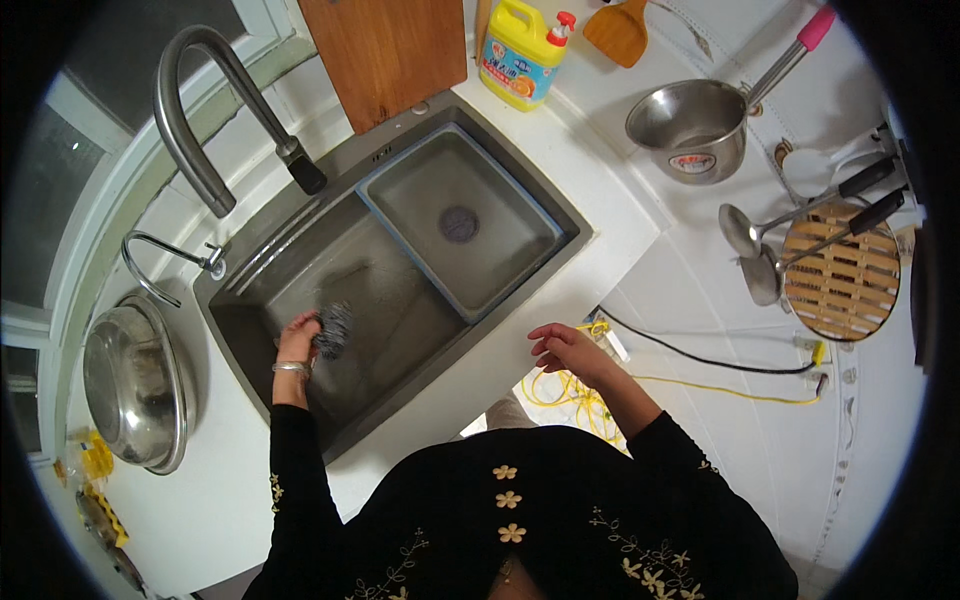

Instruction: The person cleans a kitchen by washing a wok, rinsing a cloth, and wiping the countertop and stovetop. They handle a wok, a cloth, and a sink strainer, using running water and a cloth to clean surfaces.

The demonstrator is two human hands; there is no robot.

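Observation:
Over the left part of a dark grey kitchen sink (420, 352), my left hand (298, 336) grips a steel wool scrubber (333, 330) by its edge. A bracelet circles that wrist. My right hand (562, 349) hangs in the air just beyond the sink's front counter edge, fingers loosely bent and apart, holding nothing. A rectangular grey drain basin (405, 247) with a blue-tinted rim sits in the right part of the sink, with a round drain (458, 224) showing in its floor. Wet sheen shows on the sink floor.
A large curved faucet (202, 90) and a thin tap (150, 244) rise behind the sink. Metal basins (127, 382) stand left. A cutting board (390, 60) and yellow detergent jug (523, 56) are behind. A saucepan (694, 142), ladle (742, 229) and bamboo rack (840, 277) hang right; yellow cable (570, 394) lies below.

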